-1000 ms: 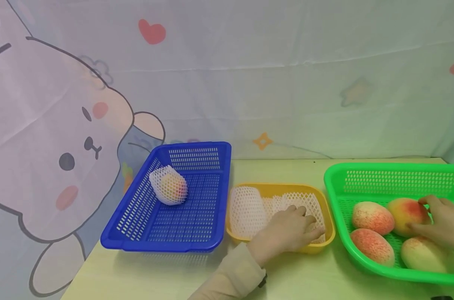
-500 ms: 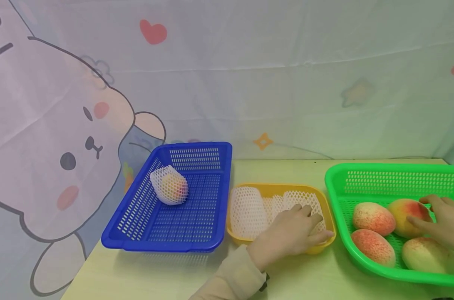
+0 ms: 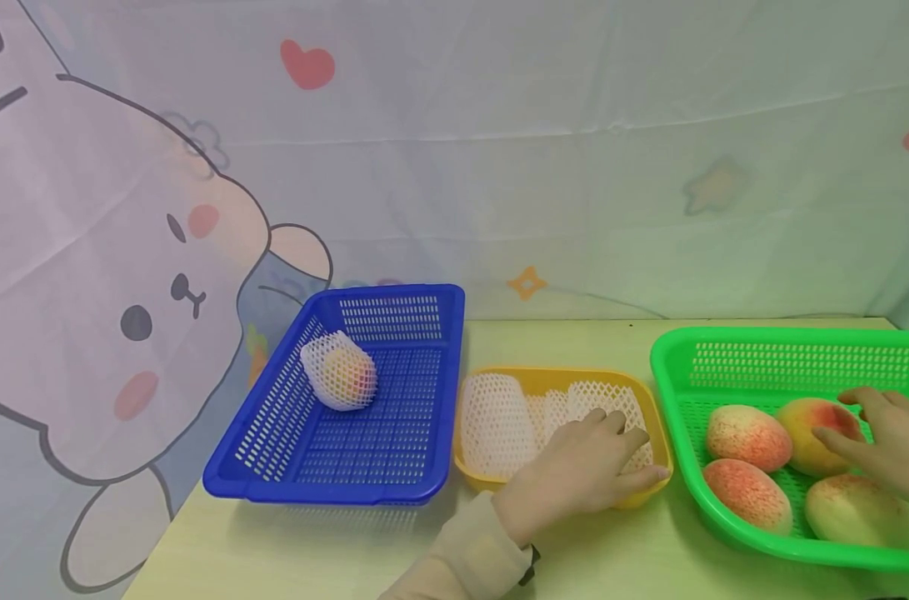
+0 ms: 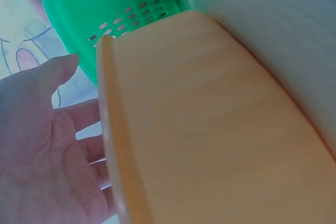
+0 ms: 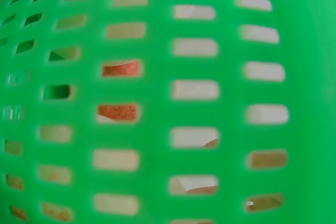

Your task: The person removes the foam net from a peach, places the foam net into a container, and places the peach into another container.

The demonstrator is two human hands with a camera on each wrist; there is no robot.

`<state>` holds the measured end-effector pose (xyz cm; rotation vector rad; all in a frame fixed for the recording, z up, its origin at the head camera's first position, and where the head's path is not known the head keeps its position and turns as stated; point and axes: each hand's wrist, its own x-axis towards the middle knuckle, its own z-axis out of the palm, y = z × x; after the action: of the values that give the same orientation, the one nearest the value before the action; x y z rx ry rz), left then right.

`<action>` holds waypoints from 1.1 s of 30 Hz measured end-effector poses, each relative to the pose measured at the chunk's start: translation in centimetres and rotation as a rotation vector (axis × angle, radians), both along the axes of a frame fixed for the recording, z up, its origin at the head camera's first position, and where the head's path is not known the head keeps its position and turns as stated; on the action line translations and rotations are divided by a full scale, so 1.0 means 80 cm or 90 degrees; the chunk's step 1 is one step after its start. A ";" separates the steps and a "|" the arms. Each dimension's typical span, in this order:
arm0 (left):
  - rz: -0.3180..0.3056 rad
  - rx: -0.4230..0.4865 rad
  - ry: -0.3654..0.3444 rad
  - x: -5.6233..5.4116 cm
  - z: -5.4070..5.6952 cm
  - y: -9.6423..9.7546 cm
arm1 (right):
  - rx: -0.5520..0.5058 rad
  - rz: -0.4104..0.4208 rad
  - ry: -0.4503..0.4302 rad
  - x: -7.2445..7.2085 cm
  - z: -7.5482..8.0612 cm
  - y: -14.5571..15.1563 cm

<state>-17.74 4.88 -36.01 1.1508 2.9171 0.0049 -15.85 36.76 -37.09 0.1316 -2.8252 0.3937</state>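
Note:
My left hand [image 3: 581,467] is over the front right of a yellow basket [image 3: 547,379], its fingers above the white foam net sleeves [image 3: 496,425] inside. In the left wrist view the left hand [image 4: 47,145] has its thumb apart and fingertips behind the basket rim [image 4: 113,129]; it grips nothing. My right hand [image 3: 885,442] reaches into a green basket [image 3: 799,336], thumb and fingers spread around a yellow-red fruit [image 3: 810,437], the thumb overlapping it in this view. Beside it lie a speckled pink fruit [image 3: 748,437], a redder one [image 3: 746,496] and a pale yellow one [image 3: 862,512].
A blue basket [image 3: 334,490] stands at the left, holding one fruit in a foam net sleeve [image 3: 342,371]. All three baskets are on a light wooden table [image 3: 289,550], with a printed curtain [image 3: 499,167] behind. Green slotted wall [image 5: 155,129] fills the right wrist view.
The left hand's thumb has moved out to the right and its fingers have loosened over the sleeves. The right thumb has lifted slightly on the yellow-red fruit. Baskets and fruits stay put.

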 end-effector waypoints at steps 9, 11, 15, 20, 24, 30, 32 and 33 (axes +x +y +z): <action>-0.010 0.003 0.016 0.004 0.006 -0.002 | -0.001 0.000 0.022 -0.003 -0.010 0.002; -0.010 0.001 0.019 0.005 0.008 -0.003 | 0.005 -0.005 0.013 -0.003 -0.007 0.000; -0.012 -0.004 0.025 0.008 0.013 -0.005 | 0.015 -0.010 0.002 -0.001 0.000 -0.007; -0.020 0.002 0.031 0.011 0.017 -0.007 | 0.017 -0.008 -0.010 0.001 0.005 -0.015; -0.027 0.007 0.040 0.014 0.019 -0.008 | 0.024 -0.009 -0.014 0.002 0.006 -0.020; -0.025 0.010 0.048 0.016 0.024 -0.009 | 0.031 -0.004 -0.018 0.005 0.011 -0.026; -0.024 0.011 0.047 0.017 0.026 -0.009 | 0.029 -0.001 -0.029 0.005 0.014 -0.028; -0.024 0.010 0.045 0.018 0.027 -0.010 | 0.030 -0.003 -0.032 0.005 0.014 -0.029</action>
<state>-16.31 4.10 -33.82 1.2334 2.9615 -0.0127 -15.49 34.42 -35.93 0.1262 -2.8853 0.3343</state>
